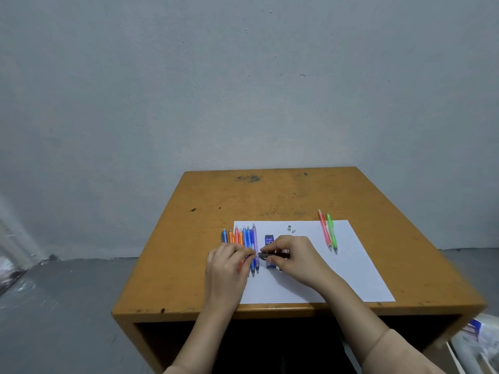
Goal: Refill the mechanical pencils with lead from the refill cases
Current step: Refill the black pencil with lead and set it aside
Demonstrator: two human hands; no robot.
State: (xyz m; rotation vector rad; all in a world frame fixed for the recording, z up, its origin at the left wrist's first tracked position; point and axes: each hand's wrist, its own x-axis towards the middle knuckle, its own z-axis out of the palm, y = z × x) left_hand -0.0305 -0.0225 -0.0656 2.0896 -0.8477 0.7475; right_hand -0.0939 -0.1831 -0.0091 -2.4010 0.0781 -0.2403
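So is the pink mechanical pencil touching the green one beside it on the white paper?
Cannot tell. In the head view the pink mechanical pencil and green mechanical pencil lie close alongside, but no contact or gap shows plainly.

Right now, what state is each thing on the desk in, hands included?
left hand: fingertips pinched at the dark pencil's end, over the row
right hand: gripping the dark pencil
dark pencil: held level above the paper
row of pencils: lying side by side, at the paper's left edge
pink and green pencils: lying together, set apart at right
blue refill case: lying on the paper, open or shut unclear
two small caps: loose on the paper
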